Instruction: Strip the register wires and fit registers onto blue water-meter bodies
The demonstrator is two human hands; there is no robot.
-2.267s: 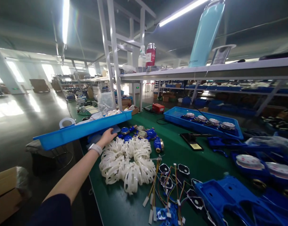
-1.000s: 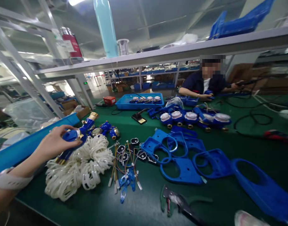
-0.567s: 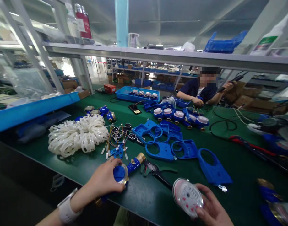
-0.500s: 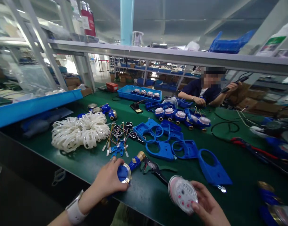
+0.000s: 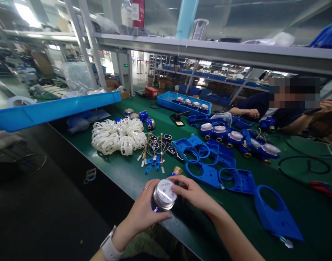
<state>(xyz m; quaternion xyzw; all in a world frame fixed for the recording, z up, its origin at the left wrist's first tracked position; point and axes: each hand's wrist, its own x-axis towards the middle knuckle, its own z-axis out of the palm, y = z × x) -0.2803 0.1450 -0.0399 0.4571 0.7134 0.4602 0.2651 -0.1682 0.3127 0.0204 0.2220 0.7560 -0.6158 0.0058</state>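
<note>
A: What do we have in our hands at the bottom middle of the frame?

B: Our left hand point(image 5: 144, 214) is wrapped around a blue water meter point(image 5: 163, 195) from below, and our right hand point(image 5: 194, 192) has its fingertips on the meter's round dial face. Both hands are closed on it, just above the near edge of the green table point(image 5: 122, 174).

A: And just beyond the meter?

B: Blue plastic covers point(image 5: 209, 163) lie loose at centre right. Small wired boards point(image 5: 157, 145) sit in the centre, and a heap of white plastic rings point(image 5: 118, 134) is to their left.

A: Any containers?

B: Yes. A long blue tray point(image 5: 51, 108) juts out at middle left; we cannot see what is in it. Farther back, at upper centre, a blue bin point(image 5: 166, 99) holds a row of meters point(image 5: 191, 103) with pale dials. At the upper right a co-worker's hand point(image 5: 252, 113) rests on the table.
</note>
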